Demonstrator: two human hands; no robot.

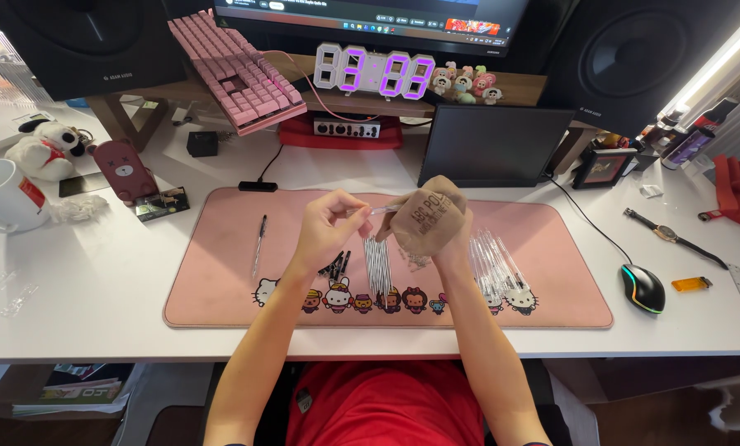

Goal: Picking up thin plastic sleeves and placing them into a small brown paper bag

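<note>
I see my left hand (324, 227) raised above the middle of the pink mat (221, 281), its fingers pinched tight on one end of a thin clear tube (380, 210). My right hand (440, 235) is just beside it at 3 o'clock, covered by a brown cloth (426, 219) that it clutches; whether its fingers also close on the other end of the tube I cannot tell, since the cloth hides them. The tube lies level between the two hands, above the mat and clear of it.

Under the hands, at 6 o'clock, a row of thin silver rods (377, 266) lies on the mat, with a few small black pieces (337, 264) just beside them at 9 o'clock. A heap of clear tubes (494, 260) lies at 3 o'clock of the rods. A single pen (258, 244) lies well apart near the mat's left side.

Across the desk (97, 322), at 12 o'clock of the mat, a dark tablet (494, 144) leans upright, and beyond it stand a digital clock (374, 70) and a tilted pink keyboard (234, 66). At 3 o'clock of the mat lie a black mouse (642, 287), a wristwatch (671, 235) and an orange lighter (690, 284). At 9 o'clock sit a white mug (2, 198) and a plush toy (48, 149).
</note>
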